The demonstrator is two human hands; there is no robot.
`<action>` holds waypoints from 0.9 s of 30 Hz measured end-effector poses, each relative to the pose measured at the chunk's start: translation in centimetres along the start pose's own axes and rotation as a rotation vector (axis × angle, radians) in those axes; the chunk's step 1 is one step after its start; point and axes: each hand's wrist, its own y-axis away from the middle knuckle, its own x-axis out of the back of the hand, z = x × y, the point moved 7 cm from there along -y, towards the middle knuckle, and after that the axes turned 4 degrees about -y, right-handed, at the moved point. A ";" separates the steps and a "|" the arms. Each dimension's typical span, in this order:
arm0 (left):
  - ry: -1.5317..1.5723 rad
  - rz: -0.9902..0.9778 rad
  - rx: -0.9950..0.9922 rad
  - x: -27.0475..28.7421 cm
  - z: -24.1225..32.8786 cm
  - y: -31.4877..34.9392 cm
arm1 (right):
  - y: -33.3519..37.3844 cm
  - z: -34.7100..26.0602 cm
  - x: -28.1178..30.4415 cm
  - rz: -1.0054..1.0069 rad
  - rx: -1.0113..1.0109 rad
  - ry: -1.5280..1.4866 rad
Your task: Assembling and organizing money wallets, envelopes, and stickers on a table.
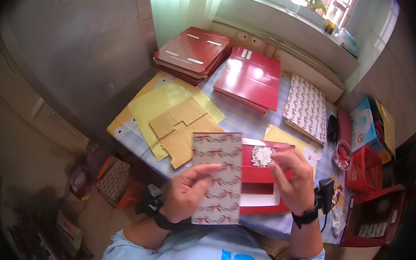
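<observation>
A pale panel printed with red bows and leafy sprigs (pixel 218 199) is in front of me at the table's near edge. My left hand (pixel 186 192) is over its left side, index finger stretched across the print and thumb a little apart. Against the panel's right edge lies a red card piece (pixel 258 174) with a cut-out window; whether the two are joined I cannot tell. A scalloped white label (pixel 262 157) is on its upper part. My right hand (pixel 294 178) is at the label's right side, thumb and forefinger curved with a gap between them.
Red card stacks (pixel 189 55) (pixel 251 79) stand at the back, patterned panels (pixel 307 108) at the back right. Yellow sheets (pixel 144 100) and tan card pieces (pixel 180 137) lie left. A bowl of scraps (pixel 343 155), a red basket (pixel 363 171) and a blue box (pixel 364 125) are right.
</observation>
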 end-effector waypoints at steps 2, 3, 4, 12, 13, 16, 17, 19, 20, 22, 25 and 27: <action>0.025 0.078 -0.061 3.2 0.1 -0.8 | -3.2 -0.4 -2.2 -0.058 0.168 0.118; -0.027 0.133 -0.063 4.8 0.0 -0.6 | -4.1 -0.9 -3.2 -0.071 0.208 0.141; -0.060 0.179 -0.064 6.1 0.2 -0.4 | -4.9 -1.2 -4.4 -0.068 0.217 0.146; -0.204 0.393 -0.124 13.4 0.0 -3.4 | -9.7 0.3 -17.9 -0.300 0.355 0.183; -0.134 0.379 -0.106 13.1 0.0 -3.6 | -9.8 0.3 -18.7 -0.306 0.361 0.184; -0.134 0.353 -0.061 13.5 -1.7 -4.4 | -10.0 0.2 -20.7 -0.342 0.353 0.239; -0.092 0.351 -0.052 13.2 -2.0 -4.6 | -10.0 0.2 -21.1 -0.310 0.373 0.312; -0.115 0.365 -0.049 13.3 -2.3 -4.7 | -9.9 0.3 -21.6 -0.282 0.398 0.387; -0.144 0.371 -0.042 13.3 -2.5 -4.7 | -9.8 0.4 -21.7 -0.259 0.397 0.409; -0.151 0.378 -0.056 12.9 -2.1 -4.8 | -10.0 0.5 -22.0 -0.241 0.397 0.432; -0.194 0.372 -0.066 12.6 -1.2 -4.8 | -10.2 0.5 -22.1 -0.241 0.397 0.515; -0.226 0.372 -0.064 12.5 -1.2 -4.9 | -10.3 0.4 -22.1 -0.210 0.437 0.516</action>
